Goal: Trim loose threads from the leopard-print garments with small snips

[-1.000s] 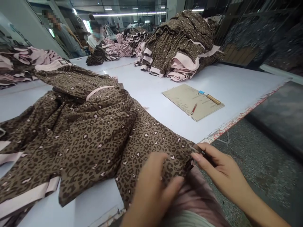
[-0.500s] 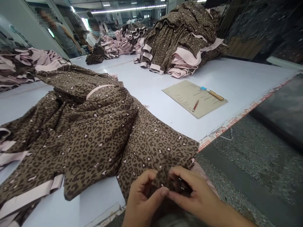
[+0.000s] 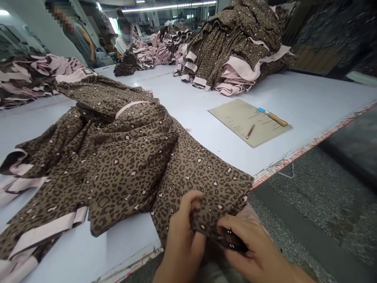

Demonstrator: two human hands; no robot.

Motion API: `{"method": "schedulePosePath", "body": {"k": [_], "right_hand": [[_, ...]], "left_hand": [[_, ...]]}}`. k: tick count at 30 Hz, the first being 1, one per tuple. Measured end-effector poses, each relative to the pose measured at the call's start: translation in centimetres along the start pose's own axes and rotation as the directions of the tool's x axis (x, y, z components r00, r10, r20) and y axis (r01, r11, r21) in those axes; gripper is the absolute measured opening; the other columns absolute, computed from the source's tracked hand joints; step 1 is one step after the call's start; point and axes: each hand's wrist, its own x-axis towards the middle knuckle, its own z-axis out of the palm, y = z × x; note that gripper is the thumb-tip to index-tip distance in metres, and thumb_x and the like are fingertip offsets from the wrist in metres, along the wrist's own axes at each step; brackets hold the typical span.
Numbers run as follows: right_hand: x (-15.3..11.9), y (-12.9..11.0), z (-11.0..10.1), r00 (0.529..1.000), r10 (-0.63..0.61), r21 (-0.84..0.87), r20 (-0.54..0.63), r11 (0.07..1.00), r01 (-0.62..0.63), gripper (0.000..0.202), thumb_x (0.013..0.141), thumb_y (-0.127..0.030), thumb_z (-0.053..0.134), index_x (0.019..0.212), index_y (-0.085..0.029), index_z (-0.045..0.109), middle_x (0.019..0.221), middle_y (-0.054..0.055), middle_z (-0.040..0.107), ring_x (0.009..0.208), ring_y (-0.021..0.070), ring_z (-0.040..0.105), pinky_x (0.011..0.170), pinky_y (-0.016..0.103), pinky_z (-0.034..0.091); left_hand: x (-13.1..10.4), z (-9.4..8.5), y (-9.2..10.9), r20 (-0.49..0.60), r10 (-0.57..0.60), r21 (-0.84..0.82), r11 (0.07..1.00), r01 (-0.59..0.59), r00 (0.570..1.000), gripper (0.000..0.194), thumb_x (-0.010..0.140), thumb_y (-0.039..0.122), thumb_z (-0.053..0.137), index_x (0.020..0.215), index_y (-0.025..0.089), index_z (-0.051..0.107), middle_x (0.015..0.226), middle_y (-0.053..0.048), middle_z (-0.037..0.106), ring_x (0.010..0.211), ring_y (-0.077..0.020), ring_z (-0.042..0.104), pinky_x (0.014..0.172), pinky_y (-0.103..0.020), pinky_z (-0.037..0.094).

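Observation:
A brown leopard-print garment (image 3: 132, 169) with pink trim lies across the table, and one part of it hangs over the near edge. My left hand (image 3: 188, 232) pinches the fabric at that hanging part, its fingers curled round a fold. Close beside it on the right, my right hand (image 3: 250, 243) is closed round small black thread snips (image 3: 234, 240) with shiny rivets. The snips' tip points left, at the fabric by my left fingers. Whether the blades touch the cloth is hard to make out.
A card sheet (image 3: 235, 118) carries a red pen (image 3: 250, 131) and a wooden-handled tool (image 3: 277, 118) with a blue end. A tall heap of leopard-print garments (image 3: 235, 39) stands behind it, with more piles (image 3: 35, 74) at left. Two people (image 3: 81, 39) are at the back. The white table's edge (image 3: 312, 139) runs along the right.
My hands have moved apart slightly; the left has risen and the fabric between them is more spread. The black snips show more clearly in my right hand. The view has shifted a little left.

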Motion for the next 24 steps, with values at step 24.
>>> {"method": "schedulePosePath", "body": {"k": [24], "right_hand": [[-1.0, -0.7, -0.4, 1.0, 0.004, -0.092, 0.019, 0.996, -0.003, 0.023, 0.099, -0.039, 0.038, 0.096, -0.024, 0.055, 0.077, -0.002, 0.068, 0.067, 0.0157, 0.066, 0.06, 0.026, 0.042]], "left_hand": [[-1.1, 2.0, 0.3, -0.174, -0.091, -0.176, 0.983, 0.06, 0.98, 0.023, 0.069, 0.011, 0.049, 0.085, 0.024, 0.058, 0.065, 0.007, 0.058, 0.057, -0.0113, 0.054, 0.054, -0.02, 0.041]]}}
